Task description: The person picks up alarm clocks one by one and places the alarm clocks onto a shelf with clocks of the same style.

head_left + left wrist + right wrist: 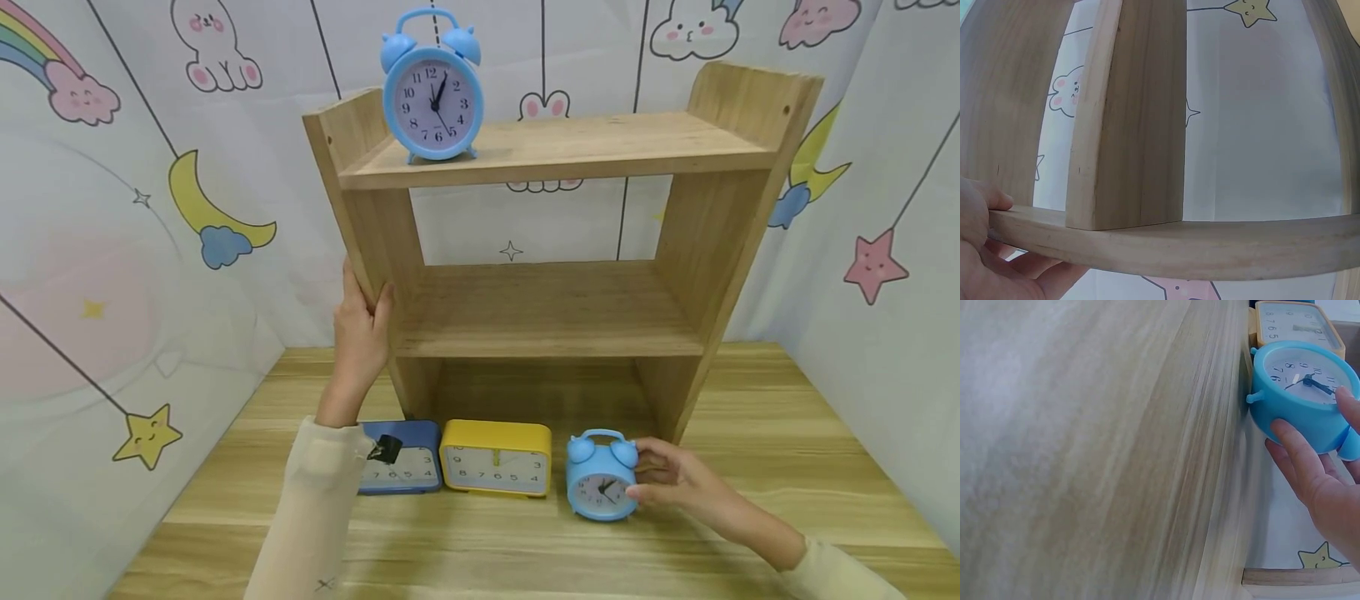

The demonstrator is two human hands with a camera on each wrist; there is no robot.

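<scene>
Standing on wood-grain tabletop (487,550), pale wooden three-tier shelf unit (555,308), left hand (362,340) gripping left side panel (384,225). Before unit, yellow rectangular clock (497,467) just right of dark-blue rectangular clock (418,479). Further right, round light-blue twin-bell alarm clock (597,483), right hand (686,482) pinching its side. Matching alarm clock (433,107) on top shelf (585,137).

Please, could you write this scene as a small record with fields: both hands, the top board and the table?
left hand: grips left side of shelf
right hand: holds lower light-blue clock
top board: upper light-blue clock, near left end
table: yellow clock; dark-blue clock beside it, partly behind left sleeve
</scene>
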